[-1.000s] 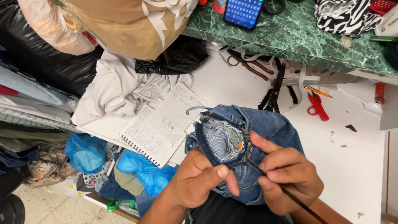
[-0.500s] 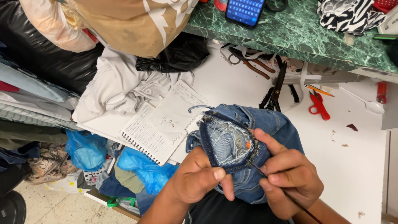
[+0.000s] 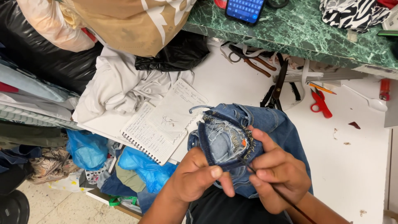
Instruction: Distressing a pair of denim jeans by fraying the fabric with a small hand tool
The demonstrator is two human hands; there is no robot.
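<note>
A pair of blue jeans (image 3: pixel 269 128) lies bunched on the white table, with a frayed, torn patch (image 3: pixel 222 141) turned up toward me. My left hand (image 3: pixel 197 178) pinches the lower edge of that torn patch between thumb and fingers. My right hand (image 3: pixel 277 174) holds the denim on the right side, and a thin dark stick-like tool (image 3: pixel 282 195) runs through its grip; the orange tip (image 3: pixel 243 142) rests at the frayed threads.
A spiral notebook (image 3: pixel 166 124) and white cloth (image 3: pixel 120 91) lie at left. Red scissors (image 3: pixel 320 101), pliers (image 3: pixel 253 62), a white spoon (image 3: pixel 369 99) and a phone (image 3: pixel 244 9) on the green marble shelf (image 3: pixel 331 45) are at the back. Blue plastic bags (image 3: pixel 87 149) sit below.
The view has shifted slightly. Both hands have turned and pulled the frayed patch a little lower and more open; the grip on the tool is unchanged.
</note>
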